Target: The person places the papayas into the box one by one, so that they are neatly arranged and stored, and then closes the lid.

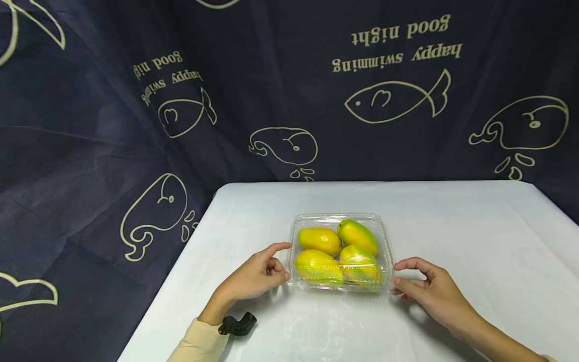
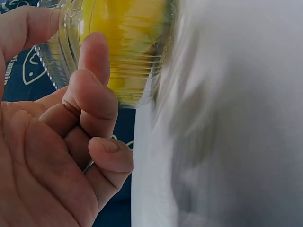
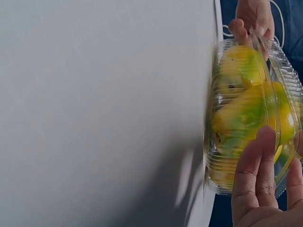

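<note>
A clear plastic clamshell box with a ribbed rim and lid holds several yellow-green mangoes. My left hand holds its left edge, with thumb and index finger at the rim and the other fingers curled in. On the opposite edge, my right hand grips the rim between thumb and fingers. From the right wrist, the mangoes show through the box's wall, with fingertips against it. The left wrist view catches the box close up, blurred along its lower edge.
A white cloth-covered table lies under the box. Behind and to the left hangs a dark blue curtain printed with fish, whales and upside-down lettering. A black strap device sits on the left wrist, by a beige sleeve.
</note>
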